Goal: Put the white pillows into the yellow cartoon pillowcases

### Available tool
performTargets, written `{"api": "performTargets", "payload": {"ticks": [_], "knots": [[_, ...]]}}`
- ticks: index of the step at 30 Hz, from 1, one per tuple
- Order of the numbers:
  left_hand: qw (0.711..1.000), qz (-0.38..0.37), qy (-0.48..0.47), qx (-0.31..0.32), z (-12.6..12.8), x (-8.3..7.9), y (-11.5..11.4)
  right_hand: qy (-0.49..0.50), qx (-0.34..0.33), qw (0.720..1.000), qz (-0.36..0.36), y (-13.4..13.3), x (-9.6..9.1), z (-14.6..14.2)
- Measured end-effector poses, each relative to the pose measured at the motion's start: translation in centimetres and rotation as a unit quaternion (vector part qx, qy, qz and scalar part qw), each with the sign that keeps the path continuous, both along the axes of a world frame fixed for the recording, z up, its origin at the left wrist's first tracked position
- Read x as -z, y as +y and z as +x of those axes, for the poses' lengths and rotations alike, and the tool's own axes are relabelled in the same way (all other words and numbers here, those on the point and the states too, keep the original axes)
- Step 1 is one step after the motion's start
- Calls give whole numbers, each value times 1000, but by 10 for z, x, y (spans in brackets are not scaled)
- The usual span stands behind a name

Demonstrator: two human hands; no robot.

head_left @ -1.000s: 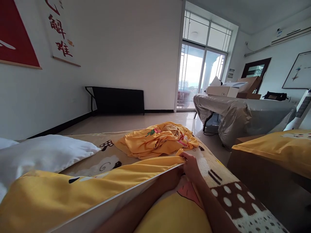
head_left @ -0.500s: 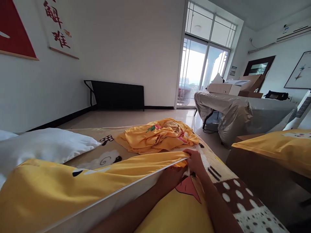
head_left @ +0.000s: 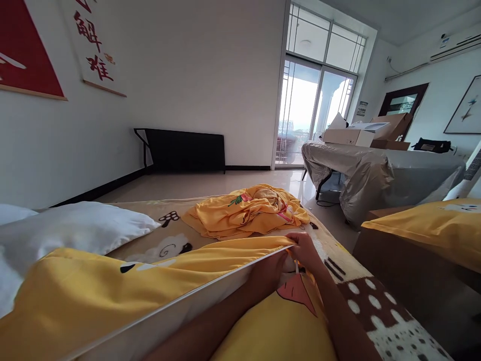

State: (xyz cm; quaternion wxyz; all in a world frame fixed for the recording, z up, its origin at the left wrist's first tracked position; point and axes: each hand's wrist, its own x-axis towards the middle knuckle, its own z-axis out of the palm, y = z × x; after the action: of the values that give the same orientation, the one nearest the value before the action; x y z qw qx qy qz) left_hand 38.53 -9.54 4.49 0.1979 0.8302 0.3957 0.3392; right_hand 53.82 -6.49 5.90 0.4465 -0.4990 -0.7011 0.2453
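Observation:
A yellow cartoon-print pillowcase (head_left: 112, 286) stretches across my lap with its white-edged opening toward the far corner. My right hand (head_left: 306, 250) pinches that far corner of the opening, fingers closed on the fabric. My left hand (head_left: 268, 273) reaches into the opening just below the edge, with its fingers hidden inside the cloth. A white pillow (head_left: 75, 233) lies at the left on the patterned bed sheet (head_left: 376, 306). Beyond my hands a crumpled yellow cloth (head_left: 248, 210) is heaped on the bed.
A second yellow-covered bed (head_left: 432, 233) stands at the right. Further back is a table under a grey cover (head_left: 376, 168) with cardboard boxes (head_left: 361, 133) on it. A black folded frame (head_left: 184, 150) leans on the far wall beside the glass balcony door (head_left: 311, 110).
My right hand has shifted slightly along the pillowcase corner and keeps its pinch. The left hand stays at the opening. The view tilted a little.

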Motion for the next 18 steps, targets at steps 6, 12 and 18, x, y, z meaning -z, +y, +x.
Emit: {"api": "performTargets", "payload": {"ticks": [6,12,18], "knots": [[998,-50,-28,6,-1,2,1,10,-5,1000,-10,-3,-2,1],[988,-76,-74,-109,5,21,17,30,-4,999,-13,1,5,-1],[991,-74,-50,-97,8,20,16,60,-17,998,-19,3,7,-1]]}}
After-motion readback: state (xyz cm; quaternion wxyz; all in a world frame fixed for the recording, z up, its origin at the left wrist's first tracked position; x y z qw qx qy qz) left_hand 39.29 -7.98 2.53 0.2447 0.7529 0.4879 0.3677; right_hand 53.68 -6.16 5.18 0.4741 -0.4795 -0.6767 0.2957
